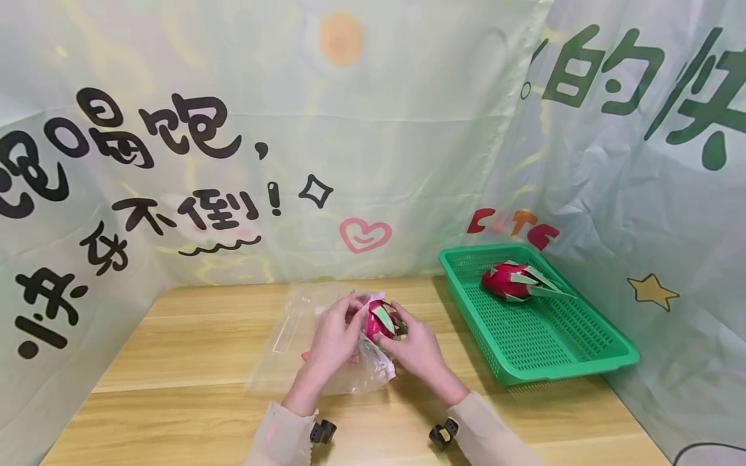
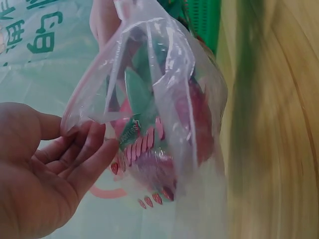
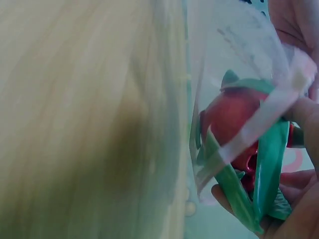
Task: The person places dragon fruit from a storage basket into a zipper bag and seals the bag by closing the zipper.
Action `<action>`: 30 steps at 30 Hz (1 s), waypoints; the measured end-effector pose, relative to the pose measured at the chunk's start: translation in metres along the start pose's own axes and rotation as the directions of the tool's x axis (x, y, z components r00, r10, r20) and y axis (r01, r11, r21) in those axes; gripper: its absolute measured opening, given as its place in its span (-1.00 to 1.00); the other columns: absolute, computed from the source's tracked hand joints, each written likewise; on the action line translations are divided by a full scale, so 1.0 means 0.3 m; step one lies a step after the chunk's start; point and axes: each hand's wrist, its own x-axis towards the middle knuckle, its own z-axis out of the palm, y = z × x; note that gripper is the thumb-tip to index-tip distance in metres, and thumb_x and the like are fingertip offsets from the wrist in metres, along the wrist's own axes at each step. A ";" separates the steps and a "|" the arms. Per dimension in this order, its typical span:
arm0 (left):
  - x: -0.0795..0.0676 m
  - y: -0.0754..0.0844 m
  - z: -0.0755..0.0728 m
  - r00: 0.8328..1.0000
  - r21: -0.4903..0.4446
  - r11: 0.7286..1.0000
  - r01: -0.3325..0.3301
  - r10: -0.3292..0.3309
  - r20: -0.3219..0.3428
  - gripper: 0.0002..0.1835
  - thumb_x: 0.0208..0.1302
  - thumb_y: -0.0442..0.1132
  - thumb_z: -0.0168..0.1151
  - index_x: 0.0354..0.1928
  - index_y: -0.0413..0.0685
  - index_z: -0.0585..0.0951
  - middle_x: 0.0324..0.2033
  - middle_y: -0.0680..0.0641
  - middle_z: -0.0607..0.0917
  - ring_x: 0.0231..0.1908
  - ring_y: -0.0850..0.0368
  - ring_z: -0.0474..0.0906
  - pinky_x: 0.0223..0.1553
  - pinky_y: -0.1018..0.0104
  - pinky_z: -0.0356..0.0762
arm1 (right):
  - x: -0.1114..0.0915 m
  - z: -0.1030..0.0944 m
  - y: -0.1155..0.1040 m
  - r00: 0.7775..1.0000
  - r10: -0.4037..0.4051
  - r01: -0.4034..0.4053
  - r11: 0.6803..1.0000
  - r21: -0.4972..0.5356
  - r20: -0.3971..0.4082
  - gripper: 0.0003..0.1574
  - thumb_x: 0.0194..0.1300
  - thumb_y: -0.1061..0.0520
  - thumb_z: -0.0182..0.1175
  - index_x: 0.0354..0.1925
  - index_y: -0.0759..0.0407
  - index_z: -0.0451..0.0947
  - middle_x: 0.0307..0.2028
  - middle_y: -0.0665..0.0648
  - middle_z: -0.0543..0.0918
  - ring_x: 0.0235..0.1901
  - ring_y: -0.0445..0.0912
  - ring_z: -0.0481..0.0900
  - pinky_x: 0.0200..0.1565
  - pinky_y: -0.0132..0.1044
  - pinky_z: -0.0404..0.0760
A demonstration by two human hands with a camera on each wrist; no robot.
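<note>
In the head view my left hand (image 1: 332,340) is at the mouth of a clear plastic bag (image 1: 364,382). Thumb and fingers of that hand (image 2: 45,174) pinch the bag's rim in the left wrist view. A pink dragon fruit (image 1: 374,320) with green leaf tips is held by my right hand (image 1: 422,346). The right wrist view shows the fruit (image 3: 229,117) partly inside the bag, its leafy end sticking out past the rim towards the right palm. Pink and red prints (image 2: 142,147) mark the bag, and its plastic blurs the fruit behind it.
A green plastic basket (image 1: 513,375) stands on the right of the wooden table (image 1: 192,353), with another dragon fruit (image 1: 506,281) in its far part. Printed cloth (image 1: 402,149) hangs behind the table and along both sides.
</note>
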 end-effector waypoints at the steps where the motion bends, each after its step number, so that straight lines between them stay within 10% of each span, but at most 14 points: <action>1: 0.000 0.004 -0.001 1.000 -0.027 1.000 -0.004 0.005 0.004 -0.93 0.49 -0.24 0.28 -0.16 -0.08 0.67 -0.29 -0.02 0.73 -0.24 0.13 0.67 -0.25 0.30 0.67 | 0.002 0.002 -0.006 1.000 -0.019 0.018 0.999 -0.039 -0.011 0.02 0.14 -0.03 0.56 0.45 0.29 0.40 0.07 0.36 0.72 -0.33 0.00 0.70 -0.35 -0.30 0.70; 16: -0.017 0.046 0.019 0.996 -0.233 0.970 -0.074 0.082 0.026 -0.94 0.44 -0.34 0.30 -0.13 -0.16 0.70 -0.27 -0.04 0.76 -0.28 0.15 0.63 -0.26 0.39 0.66 | 0.042 0.023 -0.045 0.983 -0.151 0.143 0.986 -0.084 -0.108 -0.68 0.16 0.20 0.48 -0.07 0.15 0.73 -0.23 0.12 0.81 -0.23 0.06 0.78 -0.20 -0.06 0.73; 30: -0.011 0.038 0.014 0.999 -0.394 0.919 0.024 -0.033 -0.017 -0.89 0.45 -0.33 0.31 -0.12 -0.24 0.70 -0.30 -0.19 0.78 -0.37 0.04 0.68 -0.52 0.44 0.60 | 0.064 0.051 -0.013 0.992 -0.127 0.119 0.960 -0.252 -0.016 -0.12 0.04 -0.05 0.61 0.31 0.13 0.60 0.24 0.24 0.66 -0.04 0.24 0.75 -0.13 0.10 0.75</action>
